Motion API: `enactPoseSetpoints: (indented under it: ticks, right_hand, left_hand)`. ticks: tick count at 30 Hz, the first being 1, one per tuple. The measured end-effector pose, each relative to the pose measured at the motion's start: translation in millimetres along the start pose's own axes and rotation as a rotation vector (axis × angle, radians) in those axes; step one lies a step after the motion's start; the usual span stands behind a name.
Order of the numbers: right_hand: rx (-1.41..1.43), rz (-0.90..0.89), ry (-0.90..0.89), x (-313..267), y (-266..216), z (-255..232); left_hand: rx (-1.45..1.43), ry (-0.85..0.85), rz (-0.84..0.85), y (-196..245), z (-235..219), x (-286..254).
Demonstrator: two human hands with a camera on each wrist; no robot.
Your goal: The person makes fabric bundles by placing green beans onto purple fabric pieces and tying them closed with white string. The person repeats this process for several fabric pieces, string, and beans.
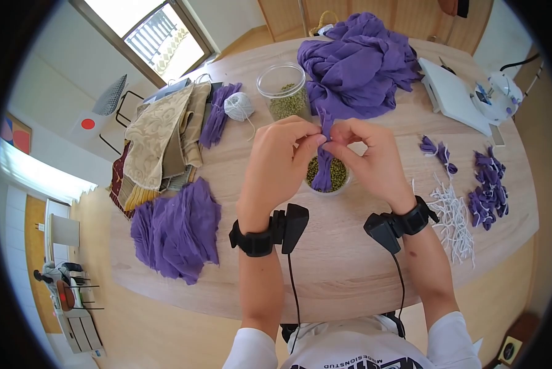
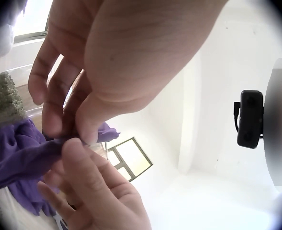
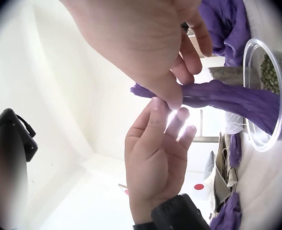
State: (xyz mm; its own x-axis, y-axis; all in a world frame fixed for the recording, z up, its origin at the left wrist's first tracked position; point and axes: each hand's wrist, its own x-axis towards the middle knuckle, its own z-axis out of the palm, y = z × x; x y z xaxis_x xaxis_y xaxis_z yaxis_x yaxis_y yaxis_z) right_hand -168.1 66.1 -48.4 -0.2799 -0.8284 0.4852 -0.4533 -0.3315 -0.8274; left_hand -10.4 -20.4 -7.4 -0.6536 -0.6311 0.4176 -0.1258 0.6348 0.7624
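Observation:
Both hands meet at the middle of the table and pinch a gathered piece of purple cloth (image 1: 322, 176) between thumbs and fingers. My left hand (image 1: 280, 157) grips it from the left, and my right hand (image 1: 373, 150) from the right, the fingertips close together near its upper end. Below the pinch, the cloth hangs down into a small clear tub (image 3: 250, 115) of green beans (image 1: 337, 177). In the right wrist view the cloth's lower end overlaps the tub's rim. A short frayed tip (image 2: 107, 133) sticks out above the fingers.
Behind stand a clear jar of green beans (image 1: 288, 103) and heaped purple cloth (image 1: 362, 67). Leftward lie a white yarn ball (image 1: 238, 106), purple strips (image 1: 217, 117), folded fabrics (image 1: 162, 135) and purple pieces (image 1: 177, 230). Rightward are white strings (image 1: 451, 215), tied purple bundles (image 1: 488, 187) and a sewing machine (image 1: 497, 98).

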Motion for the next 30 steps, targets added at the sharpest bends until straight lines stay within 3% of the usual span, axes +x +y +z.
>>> enactPoseSetpoints:
  ticks: [7, 10, 19, 30]
  right_hand:
    - [-0.018, -0.005, 0.043, 1, -4, -3]
    - [-0.043, -0.032, 0.057, 1, -3, -4]
    - [-0.073, -0.012, 0.074, 0, -3, -6]
    - [-0.044, 0.008, 0.113, 0, -5, -5]
  left_hand:
    - [0.054, -0.011, -0.045, 0, -3, 1]
    - [-0.067, 0.042, -0.046, 2, 4, 0]
    - [-0.027, -0.075, -0.042, -3, -2, 0]
    - [-0.002, 0.009, -0.062, -1, -1, 0]
